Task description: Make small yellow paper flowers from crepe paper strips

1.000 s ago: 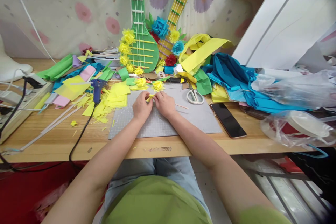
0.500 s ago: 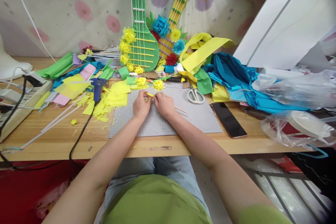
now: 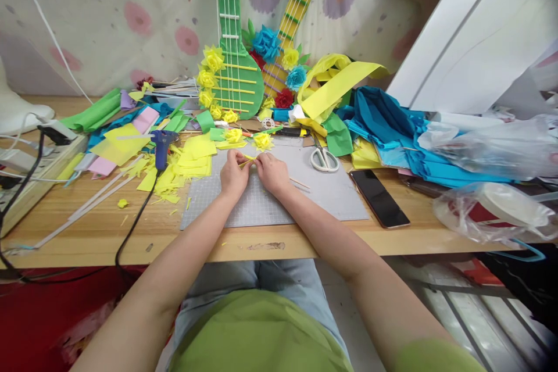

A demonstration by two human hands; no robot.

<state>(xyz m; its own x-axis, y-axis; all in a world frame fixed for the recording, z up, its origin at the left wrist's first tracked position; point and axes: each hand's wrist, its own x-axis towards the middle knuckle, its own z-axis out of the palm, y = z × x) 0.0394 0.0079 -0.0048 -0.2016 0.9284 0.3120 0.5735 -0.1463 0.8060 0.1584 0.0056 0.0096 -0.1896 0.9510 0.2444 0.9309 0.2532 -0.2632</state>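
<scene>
Over the grey cutting mat (image 3: 331, 197), my left hand (image 3: 234, 174) and my right hand (image 3: 271, 170) meet, fingertips pinched on a small piece of yellow paper (image 3: 249, 159) between them. Fingers cover most of the piece. A thin wooden stick (image 3: 300, 183) sticks out beside my right hand; whether that hand grips it I cannot tell. Just beyond my hands lie yellow paper flowers (image 3: 263, 141). White-handled scissors (image 3: 325, 160) rest on the mat to the right. Left of the mat is a pile of yellow paper squares (image 3: 196, 156).
A blue glue gun (image 3: 162, 148) with a black cord stands at the left. A phone (image 3: 379, 199) lies right of the mat. Behind, a green paper instrument (image 3: 244, 78) and a yellow one (image 3: 300, 6) lean on the wall. Blue crepe paper (image 3: 383, 122) and a plastic-wrapped cup (image 3: 492, 209) are at the right.
The yellow paper between my fingertips has shifted slightly in angle. Both hands stay in nearly the same place.
</scene>
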